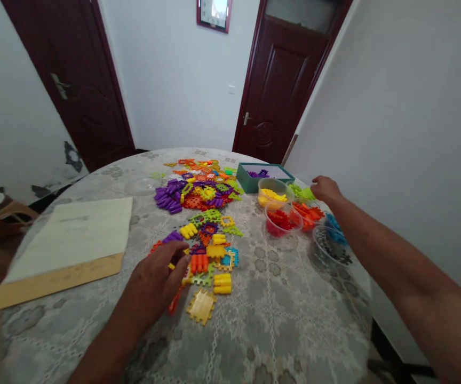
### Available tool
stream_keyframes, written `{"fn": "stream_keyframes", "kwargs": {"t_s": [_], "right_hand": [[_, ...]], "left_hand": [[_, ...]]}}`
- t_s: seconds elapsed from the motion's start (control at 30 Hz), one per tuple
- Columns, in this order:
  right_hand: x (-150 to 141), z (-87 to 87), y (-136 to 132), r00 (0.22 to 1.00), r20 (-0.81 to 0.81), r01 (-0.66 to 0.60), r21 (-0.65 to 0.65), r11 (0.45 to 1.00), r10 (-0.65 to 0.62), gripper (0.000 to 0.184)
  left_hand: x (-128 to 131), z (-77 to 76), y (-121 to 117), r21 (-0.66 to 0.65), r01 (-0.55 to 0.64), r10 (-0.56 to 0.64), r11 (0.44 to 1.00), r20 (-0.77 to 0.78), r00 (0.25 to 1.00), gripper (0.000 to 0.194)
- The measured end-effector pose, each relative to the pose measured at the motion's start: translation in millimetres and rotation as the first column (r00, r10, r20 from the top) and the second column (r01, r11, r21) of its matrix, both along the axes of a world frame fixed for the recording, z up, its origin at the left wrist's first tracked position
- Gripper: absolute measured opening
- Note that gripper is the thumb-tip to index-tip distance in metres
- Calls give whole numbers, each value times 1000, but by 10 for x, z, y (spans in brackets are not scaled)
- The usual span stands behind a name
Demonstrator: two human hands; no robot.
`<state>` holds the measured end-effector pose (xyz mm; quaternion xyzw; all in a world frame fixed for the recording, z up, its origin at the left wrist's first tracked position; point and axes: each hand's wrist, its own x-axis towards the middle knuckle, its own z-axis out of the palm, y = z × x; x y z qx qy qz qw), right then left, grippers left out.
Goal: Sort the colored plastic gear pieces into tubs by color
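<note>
My left hand [154, 274] rests at the near left of a loose heap of plastic building pieces, thumb and forefinger apart and nothing visible held. Around its fingertips lie an orange ribbed piece [199, 263], purple pieces [173, 237] and yellow ribbed pieces [222, 284]. A pale yellow notched square [201, 306] sits closest to me. Far to the right, my right hand [327, 189] is over the lime green pieces [301, 191], its fingers curled together. Whatever they hold, if anything, is too small to make out.
Clear tubs hold yellow pieces [272, 196], red pieces [280, 221], orange pieces [308, 213], blue pieces [334, 228] and grey pieces [332, 249]. Behind them stands a green box [248, 181] with purple pieces. A larger mixed pile [198, 192] lies mid-table; paper sheets [74, 234] lie left.
</note>
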<state>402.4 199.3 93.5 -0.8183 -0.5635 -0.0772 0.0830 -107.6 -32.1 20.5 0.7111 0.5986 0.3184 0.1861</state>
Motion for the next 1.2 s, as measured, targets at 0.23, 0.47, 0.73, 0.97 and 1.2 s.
{"fn": "stream_keyframes", "kwargs": {"t_s": [0.23, 0.47, 0.73, 0.97, 1.2], "right_hand": [[-1307, -41, -868, 789, -170, -559, 201, 804, 590, 28], [-2288, -771, -1277, 676, -273, -717, -27, 697, 685, 27], [-2382, -1085, -1160, 733, -242, -668, -81, 739, 636, 30], [-2349, -1211, -1230, 753, -137, -649, 4, 761, 643, 18], [-2311, -1129, -1245, 723, -272, -618, 158, 770, 635, 23]], "left_hand": [[-8, -28, 12, 101, -35, 46, 994, -114, 992, 32], [-57, -91, 29, 146, -27, 57, 989, -201, 978, 27], [-123, -146, 36, 70, -6, 25, 998, -274, 962, 34], [-101, -83, 3, 0, 65, -63, 998, -218, 974, 33], [-125, -67, 20, -49, 60, -72, 997, -287, 955, 37]]}}
